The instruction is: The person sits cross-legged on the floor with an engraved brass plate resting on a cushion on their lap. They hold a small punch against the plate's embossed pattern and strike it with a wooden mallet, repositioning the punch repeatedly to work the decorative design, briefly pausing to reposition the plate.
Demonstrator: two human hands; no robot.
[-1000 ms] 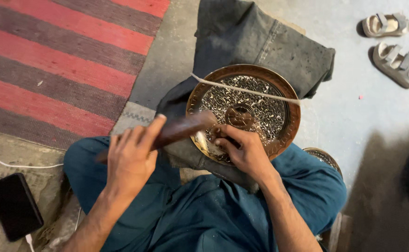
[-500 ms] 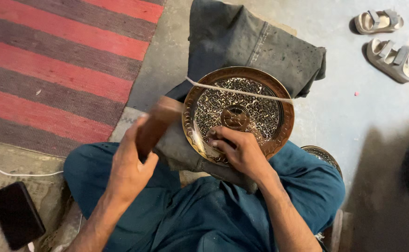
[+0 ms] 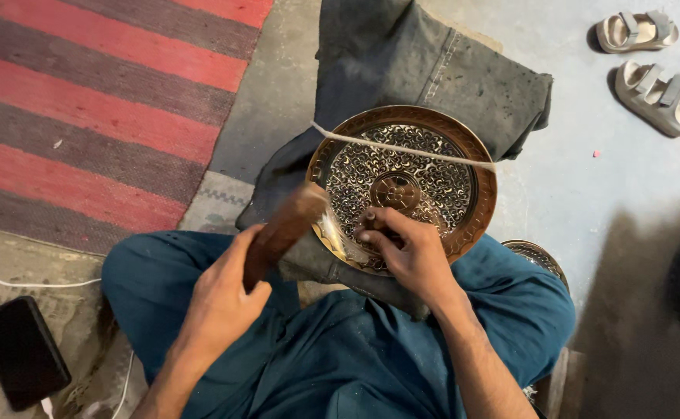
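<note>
A round engraved metal plate [image 3: 433,147] with a copper-coloured rim rests on dark grey cloth [image 3: 418,62] over my lap. A pale string [image 3: 402,146] crosses its upper part. My left hand [image 3: 220,299] grips a brown wooden mallet [image 3: 286,225] whose head is near the plate's left rim. My right hand [image 3: 402,252] presses on the plate's lower part, fingers pinched around a small dark tool that is mostly hidden.
A red and brown striped rug [image 3: 99,101] lies at the left. A black phone [image 3: 18,353] with a white cable [image 3: 22,283] sits at the lower left. Two pale sandals [image 3: 647,58] lie at the upper right. Another metal plate [image 3: 538,256] peeks out behind my right knee.
The mallet swung from across the plate out to the left, then back towards the plate's left rim. My right hand stayed on the plate.
</note>
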